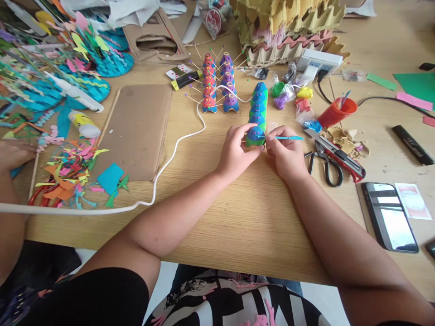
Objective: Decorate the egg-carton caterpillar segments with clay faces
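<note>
A blue and green egg-carton caterpillar [258, 108] lies on the table, its row of humps pointing away from me. Small faces show on several humps. My left hand [237, 144] is closed around the nearest hump, thumb in front and fingers behind. Pinched in my right hand [284, 151] is a thin blue modelling tool [288, 137], its tip at the face of that nearest hump. Just beyond stand a red caterpillar [209, 83] and a purple caterpillar [228, 81], both with thin sticks poking out sideways.
Scissors [326, 163] and a red utility knife [340, 156] lie right of my right hand, near an orange cup [338, 112] and a phone [390, 217]. A white cable [176, 147] crosses the left side past cardboard [136, 131] and paper scraps. Another person's hand [15, 156] rests far left.
</note>
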Demonstrator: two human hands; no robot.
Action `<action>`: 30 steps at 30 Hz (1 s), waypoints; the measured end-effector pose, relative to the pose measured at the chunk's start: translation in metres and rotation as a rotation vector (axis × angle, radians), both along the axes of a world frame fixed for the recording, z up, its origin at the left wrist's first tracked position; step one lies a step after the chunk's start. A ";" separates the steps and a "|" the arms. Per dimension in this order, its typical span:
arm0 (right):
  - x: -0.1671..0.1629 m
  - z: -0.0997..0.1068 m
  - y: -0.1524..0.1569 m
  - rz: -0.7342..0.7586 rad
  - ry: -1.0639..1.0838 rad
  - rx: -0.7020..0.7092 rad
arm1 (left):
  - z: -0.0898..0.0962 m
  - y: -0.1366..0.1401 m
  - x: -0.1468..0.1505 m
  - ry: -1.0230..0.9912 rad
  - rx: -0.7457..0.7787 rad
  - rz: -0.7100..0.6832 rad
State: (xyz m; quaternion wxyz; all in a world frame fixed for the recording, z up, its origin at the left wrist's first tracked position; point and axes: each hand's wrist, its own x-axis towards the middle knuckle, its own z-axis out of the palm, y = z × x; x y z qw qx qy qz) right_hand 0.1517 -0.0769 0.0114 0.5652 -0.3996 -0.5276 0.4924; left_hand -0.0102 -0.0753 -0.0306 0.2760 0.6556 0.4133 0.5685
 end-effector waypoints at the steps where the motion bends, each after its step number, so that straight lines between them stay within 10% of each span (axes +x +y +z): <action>1: 0.000 0.000 0.000 -0.002 -0.004 -0.001 | 0.000 0.000 0.000 -0.001 -0.004 -0.001; 30: 0.002 -0.002 0.000 0.009 0.005 -0.010 | 0.001 -0.001 0.000 -0.018 -0.005 -0.003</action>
